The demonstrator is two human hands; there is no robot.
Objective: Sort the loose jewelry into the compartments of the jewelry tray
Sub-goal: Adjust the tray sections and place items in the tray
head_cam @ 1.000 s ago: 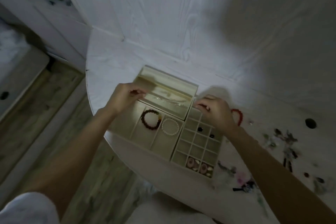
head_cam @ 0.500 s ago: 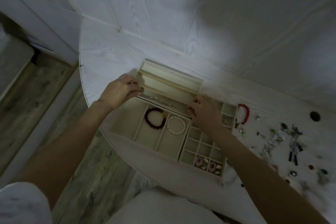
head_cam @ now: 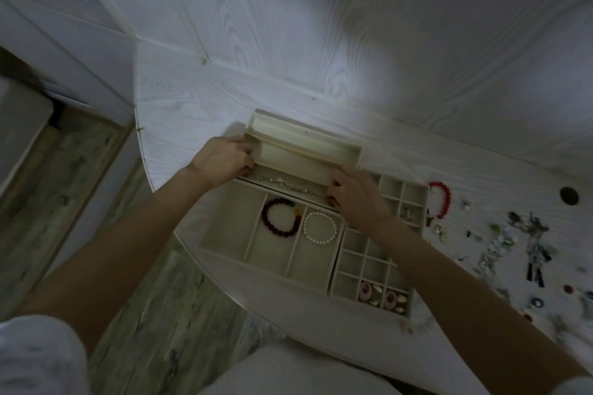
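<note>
A cream jewelry tray (head_cam: pixel 224 228) with long compartments lies on the white table, holding a dark red bead bracelet (head_cam: pixel 279 217) and a white pearl bracelet (head_cam: pixel 320 228). Beside it a small-grid tray (head_cam: pixel 369 269) holds a few pieces. Behind them stands a long narrow tray (head_cam: pixel 301 151), and a silver chain (head_cam: pixel 288 185) lies in its front slot. My left hand (head_cam: pixel 221 160) grips the narrow tray's left end. My right hand (head_cam: pixel 353 196) grips its right front corner.
Loose jewelry (head_cam: pixel 526 240) is scattered over the table's right side, with a red bracelet (head_cam: pixel 442 199) lying just right of the grid tray. A round hole (head_cam: pixel 569 195) is in the tabletop. The table's curved edge (head_cam: pixel 167 208) drops to wooden floor at left.
Both hands lowered the silver chain into the narrow tray's front slot and let it go. They now hold the tray's ends. The view has tilted, shifting everything lower in the frame.
</note>
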